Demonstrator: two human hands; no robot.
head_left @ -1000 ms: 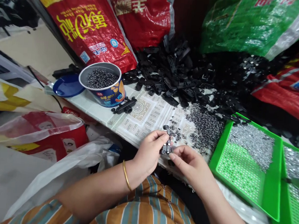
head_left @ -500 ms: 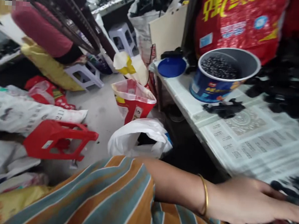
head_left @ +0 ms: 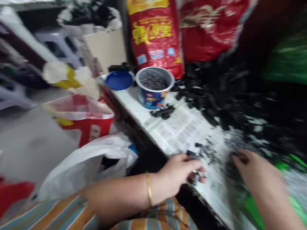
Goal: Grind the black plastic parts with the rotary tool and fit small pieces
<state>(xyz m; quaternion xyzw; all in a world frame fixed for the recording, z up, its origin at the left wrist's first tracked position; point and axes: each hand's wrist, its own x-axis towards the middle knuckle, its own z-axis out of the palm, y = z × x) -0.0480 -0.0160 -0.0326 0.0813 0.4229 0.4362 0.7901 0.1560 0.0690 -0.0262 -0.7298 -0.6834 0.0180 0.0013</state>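
The picture is smeared by motion. My left hand (head_left: 177, 173), with a gold bangle on the wrist, is closed on a small black plastic part (head_left: 193, 176) at the near edge of the paper-covered table (head_left: 176, 125). My right hand (head_left: 256, 171) reaches over a scatter of small dark metal pieces (head_left: 220, 155) on the table, with its fingers curled down onto them. Whether those fingers hold anything is lost in the blur.
A blue tin (head_left: 153, 87) filled with small dark pieces stands at the table's left end, next to a blue lid (head_left: 118, 80). A big heap of black plastic parts (head_left: 235, 99) lies behind. Red sacks (head_left: 155, 28) lean at the back. Green tray (head_left: 296, 162) right; bags on floor left.
The view swung left to the floor and stools, then back toward the table. My right hand left the black part and moved right onto the scattered metal pieces. My left hand still holds the part.
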